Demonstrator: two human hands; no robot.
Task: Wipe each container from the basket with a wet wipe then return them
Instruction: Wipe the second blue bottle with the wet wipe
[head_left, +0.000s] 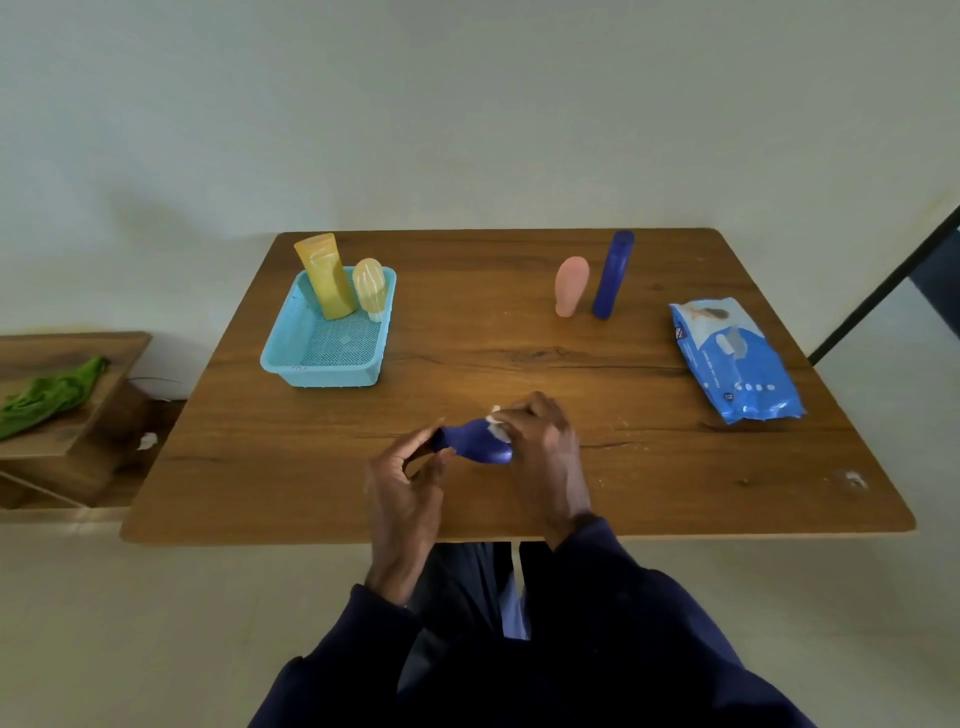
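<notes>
navy sleeves (649, 623), dark trousers (462, 587), bare left hand (405, 499), bare right hand (545, 452)

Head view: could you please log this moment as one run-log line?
left hand: grips small dark-blue plastic bottle | right hand: presses white wet wipe on it | light-blue plastic basket: holds yellow tube, cream bottle

No wording is coming through legibly. The blue wet wipe pack (737, 358), lying at the right of the frame, is showing lines of white print and a small dark logo (all too blurred to read).
</notes>
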